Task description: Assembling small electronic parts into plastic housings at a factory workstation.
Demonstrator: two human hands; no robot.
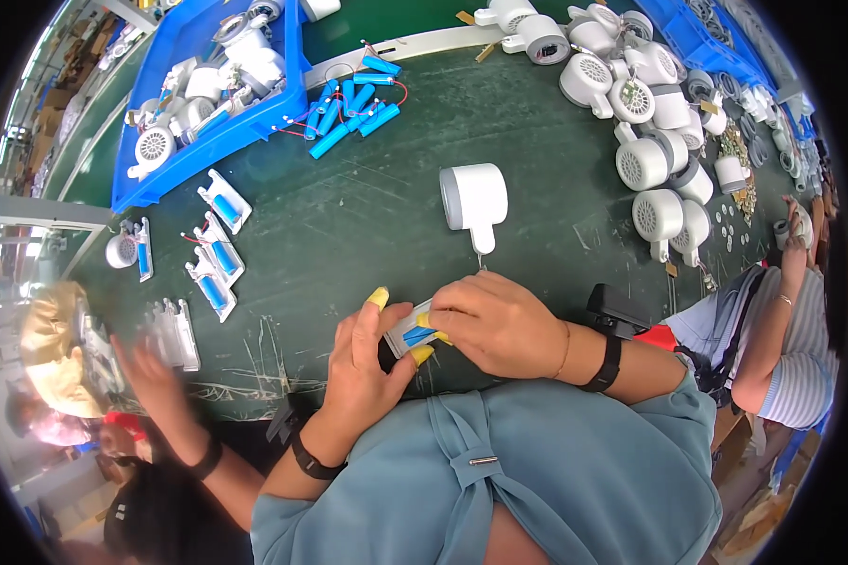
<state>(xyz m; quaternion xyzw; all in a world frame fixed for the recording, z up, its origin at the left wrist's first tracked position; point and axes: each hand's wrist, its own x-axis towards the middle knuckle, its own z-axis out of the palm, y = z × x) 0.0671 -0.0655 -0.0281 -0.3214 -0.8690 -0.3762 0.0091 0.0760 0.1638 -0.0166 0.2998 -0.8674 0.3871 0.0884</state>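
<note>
My left hand point(363, 363) grips a small white plastic handle shell point(398, 341) near the table's front edge, thumb and fingers on its sides. A blue cylindrical battery point(418, 335) lies in the shell. My right hand point(499, 325) is closed over the shell's other end, its fingertips pressed together at the battery; what they pinch there is hidden. Yellow finger covers sit on some fingertips of both hands. Just beyond my hands, a white round housing with a grey rim and short stem point(485, 193) lies on the green table point(367, 217).
Handle shells with batteries point(221, 254) lie at left, below a blue bin point(297, 104) of white housings. Loose blue batteries point(349, 118) with wires sit beside it. Many white housings point(658, 215) fill the right side. A co-worker's blurred hand point(151, 377) reaches in at left, near bare shells point(174, 334).
</note>
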